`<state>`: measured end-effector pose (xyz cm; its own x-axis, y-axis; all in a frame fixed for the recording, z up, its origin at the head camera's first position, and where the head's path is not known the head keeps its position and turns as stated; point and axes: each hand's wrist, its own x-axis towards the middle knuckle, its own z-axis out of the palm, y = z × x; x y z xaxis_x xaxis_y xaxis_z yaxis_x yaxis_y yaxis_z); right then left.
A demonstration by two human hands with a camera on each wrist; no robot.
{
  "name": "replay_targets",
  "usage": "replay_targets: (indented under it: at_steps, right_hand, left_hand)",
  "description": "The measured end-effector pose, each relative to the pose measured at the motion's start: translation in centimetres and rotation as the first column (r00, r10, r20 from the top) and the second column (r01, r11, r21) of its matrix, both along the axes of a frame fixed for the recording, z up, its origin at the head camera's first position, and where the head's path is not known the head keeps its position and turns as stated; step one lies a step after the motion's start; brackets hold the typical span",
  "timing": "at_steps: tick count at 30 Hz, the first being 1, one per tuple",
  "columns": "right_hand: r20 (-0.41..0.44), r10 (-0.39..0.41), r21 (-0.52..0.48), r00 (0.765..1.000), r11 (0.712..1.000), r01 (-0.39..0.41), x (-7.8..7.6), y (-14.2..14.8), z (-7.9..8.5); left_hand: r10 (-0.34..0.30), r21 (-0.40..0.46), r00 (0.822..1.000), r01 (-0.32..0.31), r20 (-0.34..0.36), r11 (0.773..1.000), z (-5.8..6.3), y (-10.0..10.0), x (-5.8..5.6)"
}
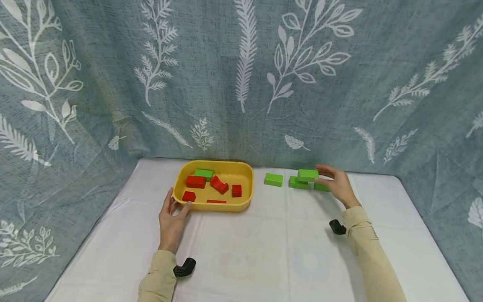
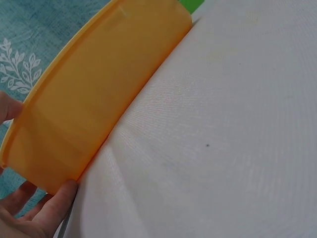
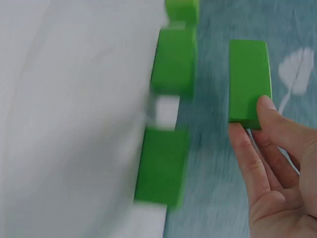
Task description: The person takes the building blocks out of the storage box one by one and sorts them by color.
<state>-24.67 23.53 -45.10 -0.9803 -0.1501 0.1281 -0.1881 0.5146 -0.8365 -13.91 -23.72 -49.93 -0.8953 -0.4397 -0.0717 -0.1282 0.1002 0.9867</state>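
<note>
My right hand (image 1: pixel 338 185) pinches one end of a green rectangular block (image 1: pixel 307 175) between thumb and fingers. In the right wrist view that held block (image 3: pixel 247 79) appears apart from the row of green blocks. That row stands along the table's back: a left block (image 1: pixel 273 180), a middle block (image 1: pixel 297 183) and a right block (image 1: pixel 322 187) partly hidden by the hand. My left hand (image 1: pixel 172 222) grips the near left corner of a yellow tray (image 1: pixel 235 207). Its fingers (image 2: pixel 54 207) also show against the tray's wall in the left wrist view.
Inside the tray lie a green block (image 1: pixel 203 174), a red rectangular block (image 1: pixel 195 182), a curved red block (image 1: pixel 219 185) and several smaller red pieces. A leaf-patterned curtain (image 1: pixel 226 84) hangs behind the white-covered table (image 1: pixel 264 251). Black wrist devices (image 1: pixel 185 267) sit by both sleeves.
</note>
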Motion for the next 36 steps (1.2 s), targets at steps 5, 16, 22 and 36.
replay_targets:
  at_steps: [5,16,22,36]
  right_hand:
    - [0.013,-0.077,0.037,0.997,0.996,0.076,0.7,4.0,-0.2]
    - [-0.013,-0.214,0.097,0.977,0.972,0.214,2.3,10.0,-1.6]
    - [0.030,-0.141,0.157,0.990,0.978,0.134,2.9,11.2,-2.4]
    - [-0.107,-0.189,0.121,0.976,0.972,0.201,2.5,7.4,-0.8]
  left_hand:
    - [0.007,0.000,1.000,-0.007,0.004,1.000,0.1,0.1,0.0]
    - [0.009,-0.019,1.000,-0.009,0.003,1.000,0.1,-0.1,-0.3]
    - [0.005,-0.005,1.000,-0.005,0.013,1.000,-0.1,0.1,0.0]
    - [0.007,0.010,1.000,-0.007,0.005,1.000,0.0,0.0,-0.2]
